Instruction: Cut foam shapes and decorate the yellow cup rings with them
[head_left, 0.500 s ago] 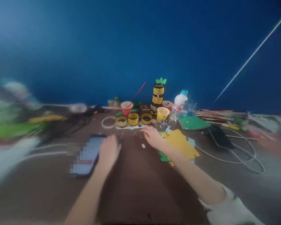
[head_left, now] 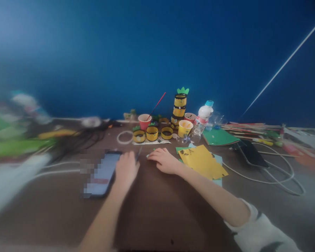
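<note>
My left hand [head_left: 126, 169] lies palm down over the right edge of a phone [head_left: 101, 176] with a lit, partly blurred screen. Its fingers are curled, and a thin dark tool [head_left: 139, 153] sticks out on the thumb side; its kind is not clear. To the right, my right hand [head_left: 166, 161] rests low on the brown table [head_left: 152, 210], fingers stretched to the left. Its fingertips touch the tabletop by tiny pale and green scraps. Beyond the hands stand yellow rings with black rims [head_left: 152, 133] on a white strip [head_left: 160, 141].
Yellow paper sheets [head_left: 202, 162] lie beside my right forearm. Behind are a red cup [head_left: 145, 121] with a brush, a yellow cup [head_left: 185, 128], a pineapple-like tower [head_left: 179, 108] and a bottle [head_left: 204, 113]. A dark phone [head_left: 253, 154] with white cable lies right.
My right hand has moved left and nearer to me, away from the white strip. The white oval scrap on the table is now out of sight. The view has shifted slightly.
</note>
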Motion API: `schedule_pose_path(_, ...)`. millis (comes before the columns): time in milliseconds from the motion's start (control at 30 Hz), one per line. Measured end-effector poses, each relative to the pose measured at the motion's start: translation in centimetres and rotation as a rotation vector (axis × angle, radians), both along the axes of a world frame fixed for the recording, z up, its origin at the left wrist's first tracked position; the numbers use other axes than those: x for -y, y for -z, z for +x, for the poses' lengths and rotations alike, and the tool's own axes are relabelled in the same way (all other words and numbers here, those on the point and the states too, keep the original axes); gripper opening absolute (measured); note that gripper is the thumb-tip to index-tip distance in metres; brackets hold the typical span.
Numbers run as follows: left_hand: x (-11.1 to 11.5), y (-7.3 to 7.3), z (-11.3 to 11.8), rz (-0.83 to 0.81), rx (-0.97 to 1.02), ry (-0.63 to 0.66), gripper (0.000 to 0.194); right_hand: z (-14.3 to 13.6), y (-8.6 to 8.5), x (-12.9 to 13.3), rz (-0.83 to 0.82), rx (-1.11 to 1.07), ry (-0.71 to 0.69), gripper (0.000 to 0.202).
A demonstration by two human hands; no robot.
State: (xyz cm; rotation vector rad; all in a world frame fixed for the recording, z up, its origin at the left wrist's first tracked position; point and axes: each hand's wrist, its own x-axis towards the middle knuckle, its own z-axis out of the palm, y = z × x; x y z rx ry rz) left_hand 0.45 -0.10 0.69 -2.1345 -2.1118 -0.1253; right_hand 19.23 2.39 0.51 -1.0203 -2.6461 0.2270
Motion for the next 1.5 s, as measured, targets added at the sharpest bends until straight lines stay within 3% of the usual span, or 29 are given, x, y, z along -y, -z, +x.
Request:
schedule_pose_path(100, 0.0, 0.1, -0.1, 0.005, 0.011, 0.007, 0.022, 1.1, -0.1, 0.9, -0.062, -0.140, -0.070, 0.043)
schedule_pose_path(233, 0.1, 0.1, 0.0, 0.015, 0.025, 0.017, 0.021, 1.8, 0.1, 1.1, -0.028, -0.286, 0.109, 0.041)
schedule_pose_path(300, 0.1, 0.1, 0.1, 0.016, 0.021, 0.018, 0.021, 1.7, 0.2, 1.2, -0.008, -0.249, 0.149, 0.039)
schedule_pose_path(467, 0.2, 0.2, 0.2, 0.029, 0.007, 0.034, 0.020, 1.0, 0.6, 2.2, -0.001, -0.110, 0.091, 0.036)
schedule_pose_path(733, 0.2, 0.1, 0.2, 0.018, 0.018, 0.026, 0.020, 2.5, 1.2, 3.0, -0.110, -0.202, 0.032, 0.047)
schedule_pose_path(933, 0.3, -0.1, 0.4, -0.003, 0.027, 0.015, 0.025, 3.9, 1.2, 2.2, -0.111, -0.386, 0.214, 0.037)
schedule_pose_path(1167, 0.2, -0.2, 0.4, -0.019, 0.030, 0.017, 0.028, 3.3, 2.1, 1.9, -0.089, -0.314, 0.280, 0.010)
schedule_pose_path(1500, 0.3, -0.2, 0.4, -0.011, 0.083, 0.039, 0.026, 1.7, 2.8, 2.6, -0.024, -0.272, 0.455, 0.004)
